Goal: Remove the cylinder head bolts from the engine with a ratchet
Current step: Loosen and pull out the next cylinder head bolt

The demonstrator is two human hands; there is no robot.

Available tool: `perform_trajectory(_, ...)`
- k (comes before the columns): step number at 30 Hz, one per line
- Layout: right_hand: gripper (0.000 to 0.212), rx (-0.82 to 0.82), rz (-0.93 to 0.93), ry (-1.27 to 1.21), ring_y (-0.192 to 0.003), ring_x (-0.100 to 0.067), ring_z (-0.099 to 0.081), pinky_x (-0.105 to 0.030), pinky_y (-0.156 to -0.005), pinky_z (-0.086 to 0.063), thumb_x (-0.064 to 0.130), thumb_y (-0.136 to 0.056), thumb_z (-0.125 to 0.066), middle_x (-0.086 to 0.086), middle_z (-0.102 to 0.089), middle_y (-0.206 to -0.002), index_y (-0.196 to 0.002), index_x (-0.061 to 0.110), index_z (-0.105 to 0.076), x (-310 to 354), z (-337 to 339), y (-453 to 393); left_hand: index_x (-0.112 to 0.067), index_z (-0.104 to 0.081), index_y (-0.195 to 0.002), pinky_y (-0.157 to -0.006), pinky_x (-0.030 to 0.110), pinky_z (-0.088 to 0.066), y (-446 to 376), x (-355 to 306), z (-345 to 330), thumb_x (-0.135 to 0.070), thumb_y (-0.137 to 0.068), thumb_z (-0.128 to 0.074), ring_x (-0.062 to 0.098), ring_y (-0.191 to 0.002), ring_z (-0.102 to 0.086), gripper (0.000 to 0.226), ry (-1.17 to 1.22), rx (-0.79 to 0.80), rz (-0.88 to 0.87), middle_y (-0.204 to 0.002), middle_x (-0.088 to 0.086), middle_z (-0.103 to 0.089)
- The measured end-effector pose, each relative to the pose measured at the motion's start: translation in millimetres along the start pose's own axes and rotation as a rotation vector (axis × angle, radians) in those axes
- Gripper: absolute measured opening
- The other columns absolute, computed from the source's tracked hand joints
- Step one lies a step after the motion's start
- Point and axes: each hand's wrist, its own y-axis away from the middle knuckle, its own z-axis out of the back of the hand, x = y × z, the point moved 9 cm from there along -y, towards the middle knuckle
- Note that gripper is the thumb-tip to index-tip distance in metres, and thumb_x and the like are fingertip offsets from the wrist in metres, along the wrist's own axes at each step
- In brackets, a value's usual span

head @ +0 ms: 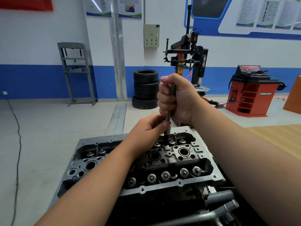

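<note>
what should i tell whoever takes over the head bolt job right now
Right hand: fist gripping the tool, held upright over the cylinder head.
Left hand: fingers pinch the tool's lower shaft, steadying it.
The tool's tip goes down into the head's far side, near the middle; whether it sits on a bolt cannot be seen.
Done: no removed bolts are in view, so the count is unknown.
Left: finish this bolt, then check the other bolt holes across the head and work through them.

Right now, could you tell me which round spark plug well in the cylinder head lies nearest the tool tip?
The dark middle well, just left of the tool.
</note>
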Motion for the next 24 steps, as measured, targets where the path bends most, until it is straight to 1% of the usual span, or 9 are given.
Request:
perform_trajectory(2,0.038,-0.105,0.027,-0.05,-0.044,-0.014,-0.022,-0.029,-0.05,-0.021,0.029,-0.095,-0.048,0.004,-0.03,-0.047,-0.059,0.019,-0.046,-0.8,6.1,2.2,-0.028,-0.068,-0.108,-0.091,0.029,-0.054,-0.4,1.3,-3.0,-0.029,-0.105,-0.057,0.014,-0.095,-0.07,0.012,-0.076,0.025,0.009,-0.098,-0.002,-0.075)
perform_trajectory(6,0.03,-0.483,0.224,0.21,-0.056,-0.013,-0.045,-0.029,-0.057,-0.041,0.035,-0.1,-0.052,0.004,-0.05,-0.06,-0.076,0.017,-0.054,5.3,9.4,17.9,-0.03,-0.063,-0.094,-0.063,0.017,-0.047,-4.7,-1.0,4.1,-0.031,-0.096,-0.067,0.001,-0.071,-0.062,0.004,-0.214,-0.097,0.007,-0.082,-0.014,-0.071)
perform_trajectory(8,0.028,-0.525,0.237,0.191,-0.057,-0.011,-0.044,-0.029,-0.058,-0.04,0.033,-0.099,-0.048,0.006,-0.049,-0.06,-0.076,0.017,-0.056,1.5,5.5,20.2,-0.026,-0.061,-0.087,-0.057,0.016,-0.043,-4.4,-0.3,9.1,-0.027,-0.087,-0.072,0.001,-0.064,-0.056,0.011,-0.226,-0.167,0.014,-0.075,-0.012,-0.068)
perform_trajectory(11,0.035,-0.408,0.192,-0.007,-0.044,-0.011,-0.032,-0.026,-0.047,-0.027,0.029,-0.097,-0.048,0.005,-0.038,-0.049,-0.063,0.018,-0.05,0.5,6.2,13.1,-0.021,-0.064,-0.092,-0.066,0.031,-0.051,-2.0,1.9,12.1,-0.033,-0.085,-0.08,0.009,-0.074,-0.064,0.021,-0.187,-0.185,0.022,-0.083,-0.001,-0.07)
perform_trajectory(15,0.044,-0.021,0.036,-0.009,-0.048,-0.015,-0.017,-0.031,-0.052,-0.017,0.039,-0.092,-0.051,0.004,-0.024,-0.048,-0.054,0.019,-0.042,0.2,0.6,0.3,-0.032,-0.062,-0.117,-0.074,0.013,-0.05,0.5,3.0,-1.4,-0.032,-0.103,-0.063,-0.006,-0.086,-0.067,0.015,-0.084,-0.024,0.019,-0.098,-0.02,-0.073)
perform_trajectory(17,0.035,0.01,0.038,0.001,-0.047,-0.015,-0.02,-0.028,-0.05,-0.021,0.035,-0.086,-0.053,0.004,-0.026,-0.048,-0.056,0.019,-0.043,0.9,1.2,1.5,-0.032,-0.063,-0.117,-0.085,0.018,-0.052,1.0,3.2,-6.7,-0.034,-0.108,-0.053,-0.005,-0.095,-0.068,0.014,-0.129,0.024,0.015,-0.104,-0.019,-0.074)
perform_trajectory(18,0.033,-0.043,0.049,-0.001,-0.046,-0.015,-0.023,-0.028,-0.05,-0.024,0.033,-0.087,-0.054,0.004,-0.03,-0.049,-0.059,0.018,-0.045,-0.2,2.5,2.0,-0.033,-0.064,-0.114,-0.086,0.018,-0.052,1.2,2.5,-7.0,-0.035,-0.108,-0.051,-0.004,-0.096,-0.067,0.014,-0.155,0.025,0.012,-0.104,-0.017,-0.074)
perform_trajectory(21,0.032,-0.371,0.125,0.072,-0.05,-0.013,-0.043,-0.027,-0.053,-0.037,0.038,-0.097,-0.055,0.004,-0.049,-0.056,-0.072,0.018,-0.054,-5.2,10.8,9.7,-0.044,-0.062,-0.097,-0.069,0.008,-0.045,-0.2,-5.0,-1.6,-0.041,-0.104,-0.055,-0.009,-0.083,-0.063,0.01,-0.219,-0.042,-0.001,-0.092,-0.025,-0.071)
perform_trajectory(24,0.027,-0.552,0.216,0.112,-0.057,-0.009,-0.046,-0.026,-0.055,-0.038,0.035,-0.099,-0.051,0.01,-0.051,-0.058,-0.076,0.02,-0.055,-0.2,15.0,16.5,-0.052,-0.061,-0.076,-0.059,0.011,-0.042,-2.6,-10.7,1.4,-0.057,-0.079,-0.05,-0.003,-0.065,-0.056,0.013,-0.206,-0.11,-0.018,-0.076,-0.019,-0.067)
